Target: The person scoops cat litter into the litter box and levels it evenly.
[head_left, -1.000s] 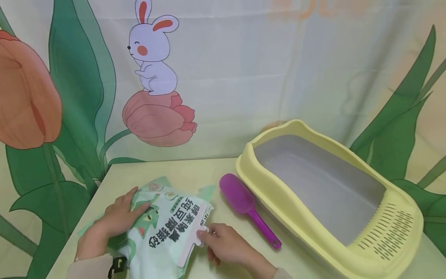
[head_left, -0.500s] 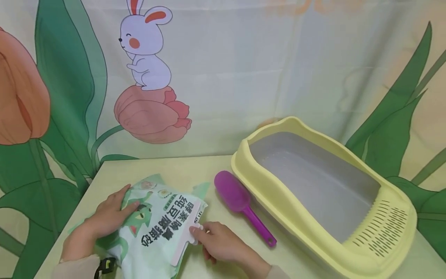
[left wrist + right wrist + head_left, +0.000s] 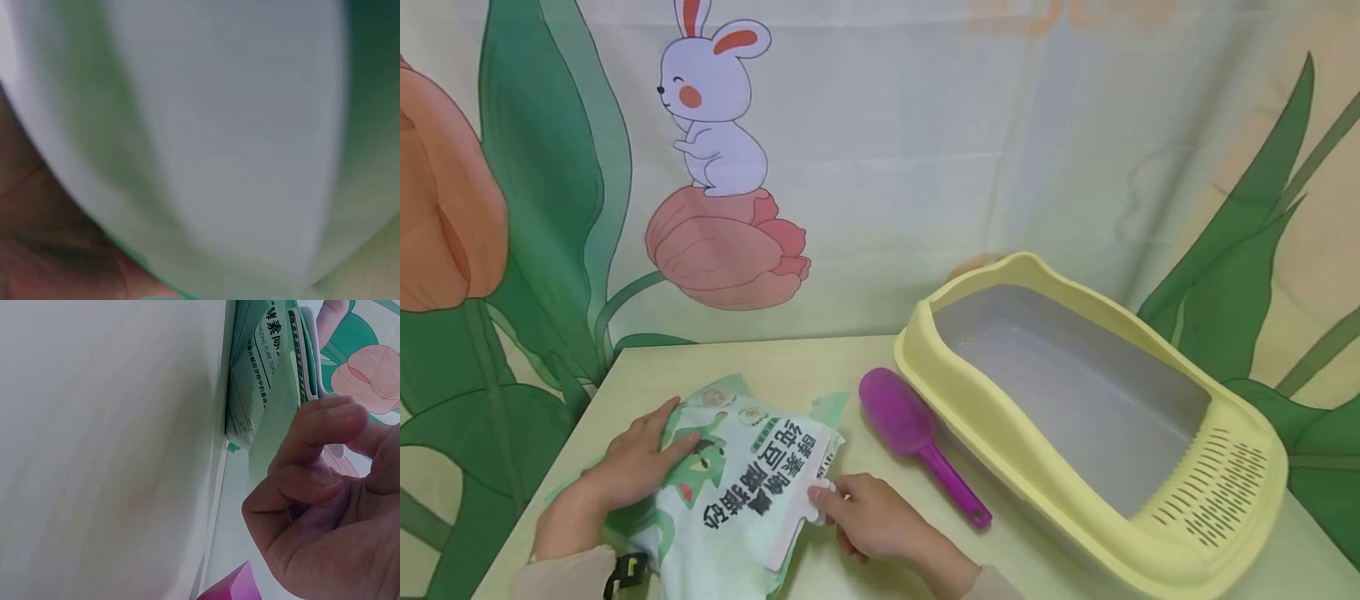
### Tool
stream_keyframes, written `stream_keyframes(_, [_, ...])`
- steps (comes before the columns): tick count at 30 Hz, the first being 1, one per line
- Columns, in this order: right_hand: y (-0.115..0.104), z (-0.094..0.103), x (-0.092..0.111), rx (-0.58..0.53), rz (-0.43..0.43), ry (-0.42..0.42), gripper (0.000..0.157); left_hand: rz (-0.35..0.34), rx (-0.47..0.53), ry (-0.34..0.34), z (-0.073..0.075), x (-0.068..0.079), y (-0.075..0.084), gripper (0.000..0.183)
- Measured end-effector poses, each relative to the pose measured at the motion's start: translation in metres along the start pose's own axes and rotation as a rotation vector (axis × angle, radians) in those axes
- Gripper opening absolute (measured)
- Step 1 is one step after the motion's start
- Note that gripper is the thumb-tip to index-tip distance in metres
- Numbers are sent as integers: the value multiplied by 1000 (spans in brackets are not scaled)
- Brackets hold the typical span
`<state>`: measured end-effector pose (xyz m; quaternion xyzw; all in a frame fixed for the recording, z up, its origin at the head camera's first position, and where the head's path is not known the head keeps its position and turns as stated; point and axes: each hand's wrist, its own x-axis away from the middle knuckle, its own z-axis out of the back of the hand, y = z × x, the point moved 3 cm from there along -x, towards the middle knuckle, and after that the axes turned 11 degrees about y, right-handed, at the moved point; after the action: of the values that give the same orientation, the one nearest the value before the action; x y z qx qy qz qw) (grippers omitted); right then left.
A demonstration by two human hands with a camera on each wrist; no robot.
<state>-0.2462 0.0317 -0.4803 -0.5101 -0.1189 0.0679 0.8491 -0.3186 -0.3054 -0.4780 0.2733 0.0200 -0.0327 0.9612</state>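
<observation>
A white and green bag of cat litter [image 3: 752,475] with a cat drawing and dark printed characters lies at the table's front left. My left hand [image 3: 632,458] rests on its left side, thumb and fingers stretched over the plastic. In the left wrist view the bag [image 3: 237,137] fills most of the picture, blurred, beside part of the palm. At the bag's right edge, my right hand [image 3: 876,512] pinches a white plastic handle strip [image 3: 795,521] between thumb and curled forefinger. The right wrist view shows these bent fingers [image 3: 281,494] next to the bag's printed side.
A purple scoop [image 3: 902,417] lies on the pale table [image 3: 715,360] between the bag and a litter box. That yellow-rimmed litter box [image 3: 992,392] has a grey inside and a slotted ledge, and takes up the right side. A printed rabbit-and-tulip curtain [image 3: 880,192] hangs behind.
The head view has shifted a little, so everything sits farther left in it. Both hands keep their places on the bag and its handle strip.
</observation>
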Motion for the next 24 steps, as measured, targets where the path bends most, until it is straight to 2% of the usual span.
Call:
stream_keyframes(9, [-2,-2,-1,-26,-4,27,47,26,-20,-15,7,8,21,86])
stream_keyframes(16, [-4,-5,-2,2,7,31,48,40,-31,-10,9,10,19,84])
stream_keyframes(24, [-1,-4,-1,21,1,-3,53,38,-29,-19,10,9,22,84])
